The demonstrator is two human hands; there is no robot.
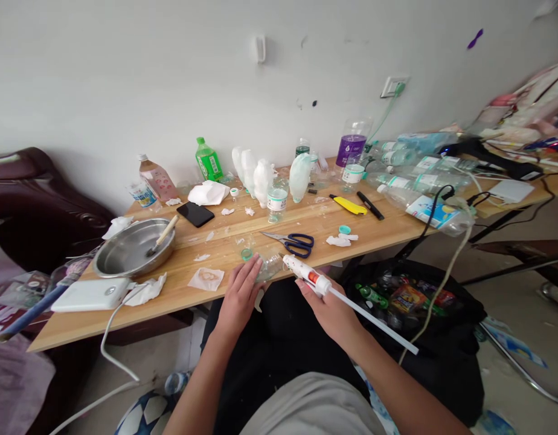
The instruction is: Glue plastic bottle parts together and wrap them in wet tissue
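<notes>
The wooden table (224, 238) runs from lower left to upper right in front of me, and the work sits at its near edge, directly ahead of my lap; behind that edge, well apart from my hands, lie a steel bowl (133, 249) with a brush in it to the left, blue-handled scissors (293, 243) just beyond the work, and a row of plastic bottles (410, 175) along the wall side to the right; my left hand (240, 297) rests fingers-forward on the table edge, wrapped over the near end of a clear plastic bottle piece (266, 266), which it grips against the wood; the piece lies on its side with its long axis roughly left to right, and a small green cap (247, 254) sits just beside its far left end; my right hand (330, 309) is clenched around the body of a white glue gun (307, 276), held off the table over my lap; the gun's long axis runs diagonally, nozzle up and to the left, glue stick (374, 323) trailing down and to the right; the nozzle tip stands just beside the right end of the bottle piece, whether touching I cannot tell; the left hand is therefore on the piece, the right hand near it through the tool alone.
</notes>
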